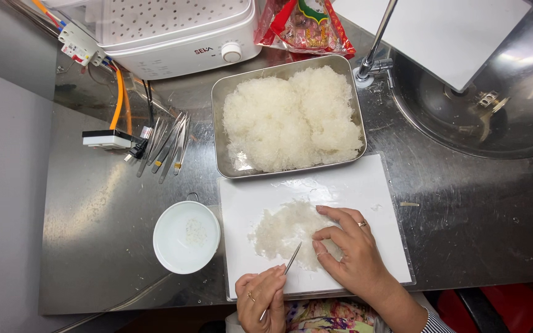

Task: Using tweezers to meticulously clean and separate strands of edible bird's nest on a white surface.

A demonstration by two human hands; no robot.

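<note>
We pinch tweezers [288,266] in our left hand [260,299]; our right hand [348,246], fingers spread, presses the white pile [282,231] on the cutting board [340,185], a bowl [186,237] at nine o'clock.

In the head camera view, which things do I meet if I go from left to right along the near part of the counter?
White bowl → left hand holding tweezers → white translucent pile on the white board → right hand resting on that pile.

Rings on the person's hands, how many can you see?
2: one on a finger of the right hand resting on the white pile, one on the left hand holding the tweezers. Others may be hidden.
</note>
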